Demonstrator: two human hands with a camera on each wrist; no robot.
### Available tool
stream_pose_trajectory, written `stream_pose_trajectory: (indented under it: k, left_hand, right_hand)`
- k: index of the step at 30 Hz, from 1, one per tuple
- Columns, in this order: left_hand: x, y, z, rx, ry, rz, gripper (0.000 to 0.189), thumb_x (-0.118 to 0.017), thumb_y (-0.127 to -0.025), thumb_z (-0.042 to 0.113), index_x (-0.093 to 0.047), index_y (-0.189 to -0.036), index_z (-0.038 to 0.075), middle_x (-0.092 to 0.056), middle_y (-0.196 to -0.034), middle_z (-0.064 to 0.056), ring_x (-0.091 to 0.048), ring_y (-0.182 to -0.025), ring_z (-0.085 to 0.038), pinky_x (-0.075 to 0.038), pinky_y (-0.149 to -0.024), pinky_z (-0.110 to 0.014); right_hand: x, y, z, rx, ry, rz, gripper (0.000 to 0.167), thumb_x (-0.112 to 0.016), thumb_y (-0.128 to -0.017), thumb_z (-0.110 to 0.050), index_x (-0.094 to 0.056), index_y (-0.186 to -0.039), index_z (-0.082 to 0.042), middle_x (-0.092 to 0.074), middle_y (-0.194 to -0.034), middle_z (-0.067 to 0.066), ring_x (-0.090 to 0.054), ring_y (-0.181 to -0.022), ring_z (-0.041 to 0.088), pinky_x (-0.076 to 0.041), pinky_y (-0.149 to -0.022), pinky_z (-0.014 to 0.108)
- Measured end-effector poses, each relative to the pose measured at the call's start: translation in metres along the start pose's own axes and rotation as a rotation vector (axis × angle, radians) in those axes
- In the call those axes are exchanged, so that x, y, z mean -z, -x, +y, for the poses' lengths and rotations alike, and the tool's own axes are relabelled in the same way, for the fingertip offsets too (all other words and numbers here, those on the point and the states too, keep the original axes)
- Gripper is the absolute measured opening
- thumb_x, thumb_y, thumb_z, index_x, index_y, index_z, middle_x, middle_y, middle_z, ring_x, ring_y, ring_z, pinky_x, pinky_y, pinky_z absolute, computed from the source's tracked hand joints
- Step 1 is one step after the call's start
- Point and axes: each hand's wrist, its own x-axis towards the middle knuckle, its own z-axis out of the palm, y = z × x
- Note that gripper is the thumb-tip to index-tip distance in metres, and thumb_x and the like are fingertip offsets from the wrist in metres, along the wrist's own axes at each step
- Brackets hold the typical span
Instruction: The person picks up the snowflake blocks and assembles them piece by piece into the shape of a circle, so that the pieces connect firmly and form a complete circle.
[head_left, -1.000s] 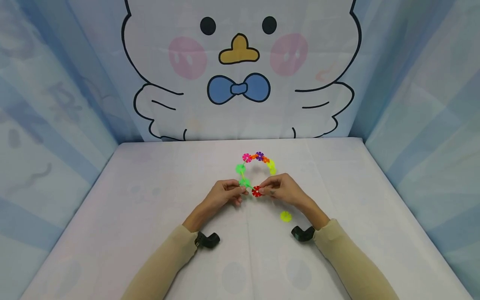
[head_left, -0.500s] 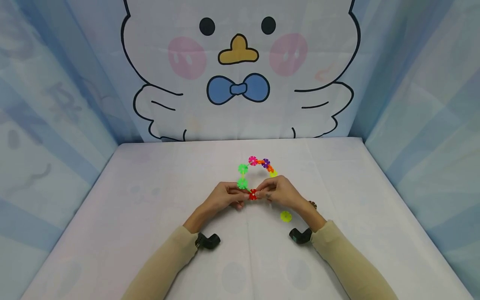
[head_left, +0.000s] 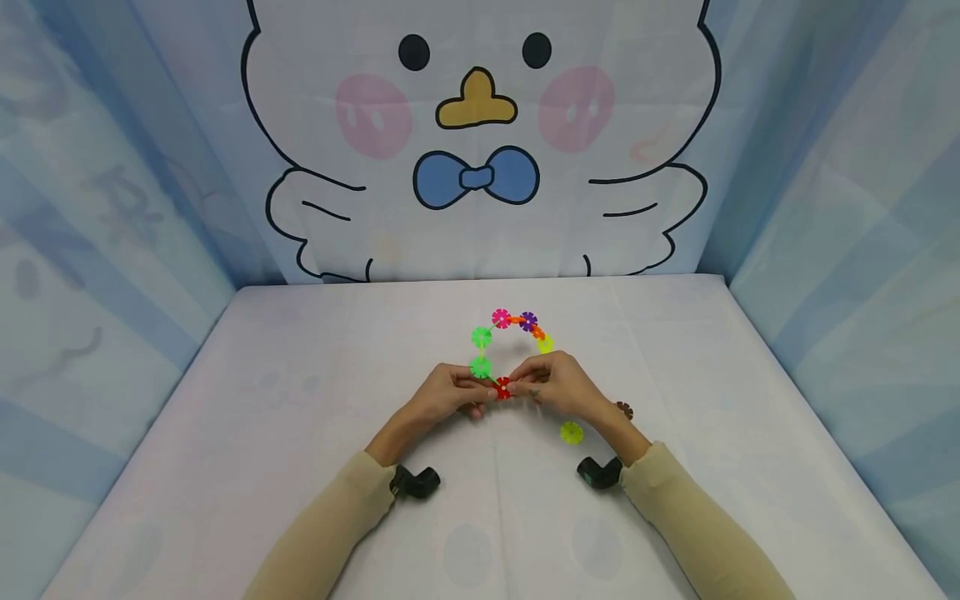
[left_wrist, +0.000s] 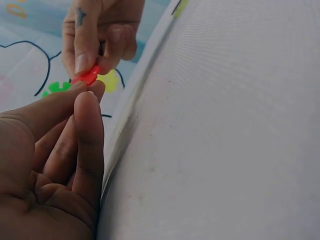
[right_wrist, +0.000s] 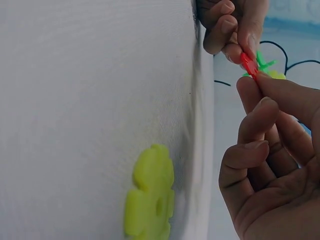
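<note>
A red snowflake disc (head_left: 504, 388), part of a curved chain of interlocking plastic discs, sits between both hands. My left hand (head_left: 455, 390) pinches its left edge between thumb and forefinger. From the other side, my right hand (head_left: 557, 383) pinches the same disc. Beyond the hands, the chain arches away through green discs (head_left: 481, 337), a pink disc (head_left: 501, 318), a purple disc (head_left: 528, 322), small orange discs and a yellow disc (head_left: 545, 343) behind the right hand. In the right wrist view, thumb and forefinger meet on the red disc (right_wrist: 248, 65) with the other fingers curled.
A loose yellow disc (head_left: 572, 432) lies on the white tabletop (head_left: 300, 467) below the right forearm. A brown disc (head_left: 624, 410) shows partly behind the right wrist. Patterned curtains (head_left: 855, 208) enclose the table at the back and sides.
My right hand has moved slightly left and down, and the red disc now sits closer against the left fingers. The chain swung right, then back left a little. The brown disc has come into sight.
</note>
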Motion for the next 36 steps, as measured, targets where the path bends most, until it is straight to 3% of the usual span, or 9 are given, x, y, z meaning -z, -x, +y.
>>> stream_pose_trajectory:
  k: [8,16,25,36]
  left_hand:
    - [0.003,0.002,-0.002,-0.020,0.018,0.016,0.024,-0.078,-0.096,0.011,-0.076,-0.115,-0.005,-0.077,-0.078,0.000,-0.066,-0.064,-0.009,-0.059,-0.067,-0.023]
    - [0.005,0.001,-0.003,-0.003,0.011,0.034,0.026,-0.079,-0.096,0.014,-0.076,-0.116,-0.003,-0.077,-0.081,0.000,-0.065,-0.066,-0.010,-0.059,-0.068,-0.022]
    - [0.002,-0.002,-0.004,0.003,0.028,0.031,0.026,-0.079,-0.096,0.012,-0.076,-0.116,-0.004,-0.078,-0.082,-0.001,-0.066,-0.065,-0.010,-0.059,-0.068,-0.023]
    - [0.003,-0.002,-0.004,-0.003,0.039,0.041,0.027,-0.080,-0.096,0.012,-0.076,-0.116,-0.004,-0.079,-0.085,-0.002,-0.066,-0.066,-0.009,-0.060,-0.068,-0.022]
  right_hand:
    - [0.013,-0.004,0.006,0.025,0.049,-0.057,0.013,-0.080,-0.096,-0.019,-0.081,-0.104,-0.008,-0.081,-0.094,0.009,-0.064,-0.069,0.019,-0.053,-0.063,0.027]
    - [0.042,0.002,0.016,-0.050,0.118,-0.242,0.019,-0.081,-0.095,-0.025,-0.079,-0.106,-0.009,-0.074,-0.086,0.007,-0.062,-0.070,0.017,-0.052,-0.069,0.029]
    - [0.057,0.017,0.028,-0.028,0.227,-0.257,0.018,-0.084,-0.092,-0.025,-0.079,-0.105,-0.013,-0.072,-0.086,0.000,-0.061,-0.078,0.015,-0.050,-0.069,0.025]
    - [0.065,0.041,0.033,0.025,0.301,-0.308,0.021,-0.091,-0.084,-0.027,-0.078,-0.097,-0.016,-0.065,-0.078,-0.006,-0.057,-0.070,0.008,-0.048,-0.066,0.021]
